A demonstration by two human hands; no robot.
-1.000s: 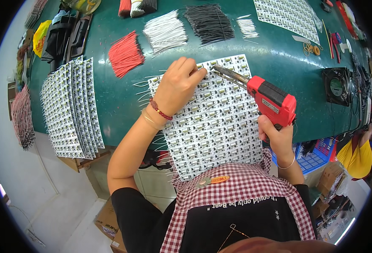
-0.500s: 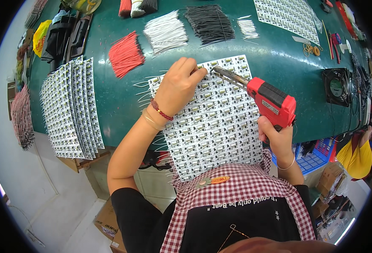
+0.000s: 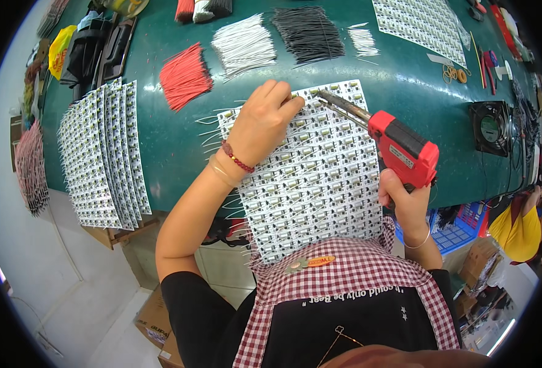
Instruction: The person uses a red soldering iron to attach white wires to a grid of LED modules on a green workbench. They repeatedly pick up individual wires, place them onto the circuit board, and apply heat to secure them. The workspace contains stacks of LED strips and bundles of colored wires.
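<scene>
A white panel of circuit boards (image 3: 320, 184) rests tilted between the table's near edge and my checked apron, with rows of small parts and thin white wires sticking out along its left side. My right hand (image 3: 406, 202) is wrapped round the handle of a red and black soldering gun (image 3: 406, 147). Its dark tip reaches over the panel's top rows, just right of my left fingers. My left hand (image 3: 265, 116) lies over the panel's upper left, thumb and fingers pinched together near that tip. Whatever sits in the pinch is too small to make out.
Beyond the panel lie piles of red wires (image 3: 185, 76), white wires (image 3: 244, 46) and black wires (image 3: 308, 35). Stacked wired panels (image 3: 99, 159) stand at the left edge. A black fan (image 3: 491, 126), scissors (image 3: 449, 73) and another panel (image 3: 421, 30) are to the right.
The soldering gun in my right hand has shifted slightly right, its tip a little farther from my left fingers. My left hand stays pinched over the same part of the panel.
</scene>
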